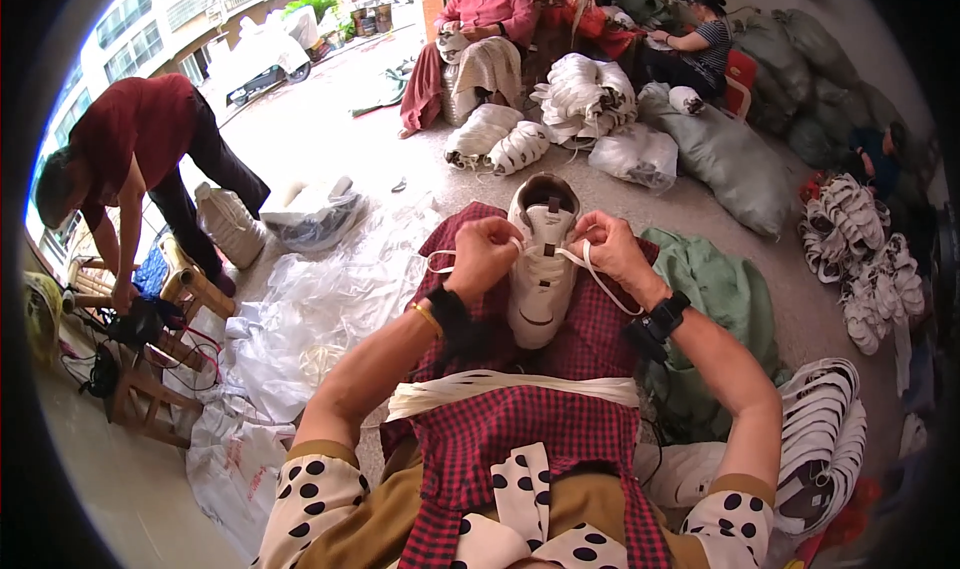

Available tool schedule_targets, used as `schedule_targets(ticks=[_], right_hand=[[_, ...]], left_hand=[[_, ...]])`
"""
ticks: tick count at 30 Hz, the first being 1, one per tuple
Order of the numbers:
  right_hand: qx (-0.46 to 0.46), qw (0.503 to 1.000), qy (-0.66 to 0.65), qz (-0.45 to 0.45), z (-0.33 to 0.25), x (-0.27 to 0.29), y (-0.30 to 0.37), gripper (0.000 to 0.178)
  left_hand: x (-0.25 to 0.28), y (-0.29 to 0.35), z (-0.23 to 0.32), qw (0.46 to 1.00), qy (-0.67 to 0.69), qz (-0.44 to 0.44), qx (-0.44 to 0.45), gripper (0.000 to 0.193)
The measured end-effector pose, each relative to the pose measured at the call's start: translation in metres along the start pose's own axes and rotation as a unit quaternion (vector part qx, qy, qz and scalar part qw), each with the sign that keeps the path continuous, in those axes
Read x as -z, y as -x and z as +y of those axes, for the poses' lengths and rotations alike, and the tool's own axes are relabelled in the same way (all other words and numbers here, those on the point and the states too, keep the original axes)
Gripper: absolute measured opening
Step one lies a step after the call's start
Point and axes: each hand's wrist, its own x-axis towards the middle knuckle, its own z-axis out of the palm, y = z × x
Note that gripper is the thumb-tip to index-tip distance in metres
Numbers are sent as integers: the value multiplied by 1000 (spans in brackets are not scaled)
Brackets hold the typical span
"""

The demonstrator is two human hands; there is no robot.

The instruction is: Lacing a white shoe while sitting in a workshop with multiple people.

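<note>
A white sneaker (541, 287) rests on my lap over a red and black checked apron (520, 431), its toe toward me and its heel opening away. On the shoe's left side my left hand (485, 259) pinches a white lace, whose loose end loops out past the fingers. Opposite it, my right hand (611, 251) grips the other side of the white shoelace (600, 281), which hangs down toward my wrist. Both hands are closed near the eyelets. Across my lap lies a bundle of white laces (512, 393).
Clear plastic sheeting (300, 299) covers the floor at left, near a bending person (150, 159) by bamboo stools. Green cloth (710, 309) lies at right. Stacked white shoe uppers (822, 439) stand near right; grey sacks (720, 159) and two seated people are farther back.
</note>
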Motion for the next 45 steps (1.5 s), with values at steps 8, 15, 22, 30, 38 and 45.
schedule_targets(ticks=[8, 15, 22, 30, 38, 45], right_hand=[[-4, 1000, 22, 14, -6, 4, 1, 27], [346, 791, 499, -70, -57, 5, -7, 23], [280, 688, 632, -221, -66, 6, -23, 18], [199, 756, 550, -292, -29, 28, -67, 16], [85, 810, 551, -183, -47, -7, -57, 20], [42, 993, -102, 35, -38, 7, -33, 21]], left_hand=[[-7, -26, 35, 973, -190, -97, -93, 21], [22, -46, 33, 895, -231, -239, -298, 20], [24, -69, 43, 708, -387, -315, -499, 10], [-20, -93, 40, 726, -477, -434, -237, 32], [-13, -87, 49, 801, -457, -372, -104, 26], [-8, -43, 84, 899, 10, -261, -351, 20]])
